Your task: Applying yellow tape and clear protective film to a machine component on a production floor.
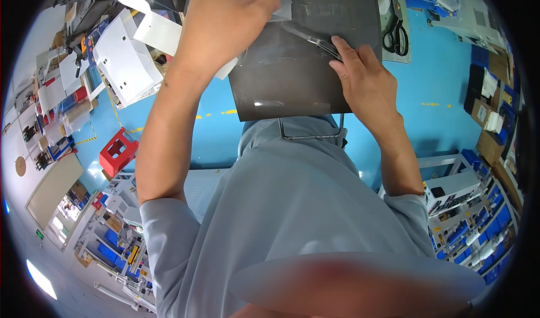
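Note:
My left hand is closed in a pinch at the top edge of the view, over the left side of a dark board. What its fingers grip is hidden. A pale translucent piece of film shows just to the right of it, and a white strip peeks out under the wrist. In my right hand is a slim silver utility knife, its tip pointing up and left across the board. The forefinger lies along the knife's handle. Scratches and shiny patches mark the board's surface.
Black-handled scissors lie right of the board. White sheets stand to the left, near a red plastic stool on the blue floor. A bent metal bar juts from the board's near edge by my waist.

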A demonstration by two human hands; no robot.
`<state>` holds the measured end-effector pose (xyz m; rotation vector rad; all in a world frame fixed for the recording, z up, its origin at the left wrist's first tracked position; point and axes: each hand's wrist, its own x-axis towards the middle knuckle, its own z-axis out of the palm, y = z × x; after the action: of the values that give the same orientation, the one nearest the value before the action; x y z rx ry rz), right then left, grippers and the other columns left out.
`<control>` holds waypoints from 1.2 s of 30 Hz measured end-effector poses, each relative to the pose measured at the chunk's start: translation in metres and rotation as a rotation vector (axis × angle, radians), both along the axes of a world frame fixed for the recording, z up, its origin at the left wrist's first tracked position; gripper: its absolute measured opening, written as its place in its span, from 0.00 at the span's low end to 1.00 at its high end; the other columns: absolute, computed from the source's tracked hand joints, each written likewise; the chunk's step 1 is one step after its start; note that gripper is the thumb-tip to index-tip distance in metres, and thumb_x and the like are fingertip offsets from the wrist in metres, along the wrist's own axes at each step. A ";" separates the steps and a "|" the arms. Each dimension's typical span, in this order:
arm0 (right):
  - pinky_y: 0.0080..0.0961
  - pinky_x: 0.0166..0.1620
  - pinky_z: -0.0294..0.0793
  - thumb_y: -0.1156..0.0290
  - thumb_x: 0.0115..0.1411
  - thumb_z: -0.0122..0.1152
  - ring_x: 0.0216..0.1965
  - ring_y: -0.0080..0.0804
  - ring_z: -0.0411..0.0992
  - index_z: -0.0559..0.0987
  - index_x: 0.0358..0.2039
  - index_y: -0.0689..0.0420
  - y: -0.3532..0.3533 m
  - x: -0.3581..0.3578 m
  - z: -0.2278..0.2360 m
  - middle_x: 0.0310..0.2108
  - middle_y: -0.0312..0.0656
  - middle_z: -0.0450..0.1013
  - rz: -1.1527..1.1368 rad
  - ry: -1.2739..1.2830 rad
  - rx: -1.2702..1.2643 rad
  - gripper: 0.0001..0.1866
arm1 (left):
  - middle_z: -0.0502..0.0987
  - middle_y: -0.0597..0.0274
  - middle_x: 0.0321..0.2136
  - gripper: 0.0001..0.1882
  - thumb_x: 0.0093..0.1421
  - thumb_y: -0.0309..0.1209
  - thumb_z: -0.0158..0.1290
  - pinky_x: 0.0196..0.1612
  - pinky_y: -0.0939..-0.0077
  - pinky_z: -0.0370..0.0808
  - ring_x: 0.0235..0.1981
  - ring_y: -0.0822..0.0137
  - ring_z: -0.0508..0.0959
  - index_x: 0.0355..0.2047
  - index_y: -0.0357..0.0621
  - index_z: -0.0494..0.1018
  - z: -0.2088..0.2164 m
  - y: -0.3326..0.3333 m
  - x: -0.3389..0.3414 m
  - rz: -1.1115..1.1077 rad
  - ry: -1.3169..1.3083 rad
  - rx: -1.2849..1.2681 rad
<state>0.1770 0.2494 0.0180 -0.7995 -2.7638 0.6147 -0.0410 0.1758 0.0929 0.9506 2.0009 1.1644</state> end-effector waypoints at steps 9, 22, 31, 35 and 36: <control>0.30 0.31 0.70 0.71 0.52 0.64 0.30 0.37 0.67 0.79 0.44 0.56 -0.008 -0.021 -0.018 0.30 0.39 0.65 0.031 0.129 0.199 0.18 | 0.70 0.67 0.15 0.14 0.62 0.31 0.53 0.22 0.82 0.66 0.19 0.81 0.67 0.21 0.37 0.68 0.006 0.006 -0.001 -0.012 0.093 -0.048; 0.32 0.34 0.69 0.73 0.50 0.66 0.32 0.39 0.66 0.80 0.44 0.54 -0.007 -0.014 -0.018 0.32 0.41 0.65 -0.087 0.146 0.162 0.19 | 0.71 0.67 0.16 0.13 0.62 0.30 0.53 0.22 0.82 0.66 0.19 0.80 0.68 0.22 0.36 0.68 0.002 0.004 -0.006 -0.005 0.008 -0.051; 0.32 0.34 0.70 0.74 0.50 0.65 0.32 0.41 0.66 0.79 0.46 0.56 -0.014 -0.008 -0.009 0.32 0.42 0.65 -0.046 0.090 0.062 0.19 | 0.72 0.64 0.16 0.13 0.62 0.29 0.53 0.23 0.80 0.66 0.19 0.79 0.68 0.22 0.35 0.68 0.007 0.005 -0.003 0.040 0.065 -0.028; 0.33 0.35 0.72 0.75 0.50 0.64 0.32 0.41 0.69 0.77 0.42 0.58 -0.012 -0.010 -0.005 0.33 0.42 0.65 0.088 0.145 -0.008 0.16 | 0.72 0.63 0.15 0.14 0.62 0.31 0.53 0.23 0.80 0.66 0.19 0.79 0.69 0.22 0.35 0.69 0.009 0.006 -0.003 0.034 0.109 -0.064; 0.32 0.34 0.73 0.75 0.50 0.64 0.32 0.40 0.70 0.77 0.40 0.59 -0.010 -0.011 -0.004 0.33 0.42 0.65 0.176 0.171 -0.043 0.14 | 0.73 0.63 0.16 0.14 0.62 0.32 0.53 0.22 0.80 0.66 0.19 0.79 0.69 0.23 0.35 0.69 0.010 0.006 -0.003 0.039 0.120 -0.066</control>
<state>0.1663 0.2391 0.0141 -0.4894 -2.6890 0.7391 -0.0440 0.1817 0.1033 0.9718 2.1484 1.0774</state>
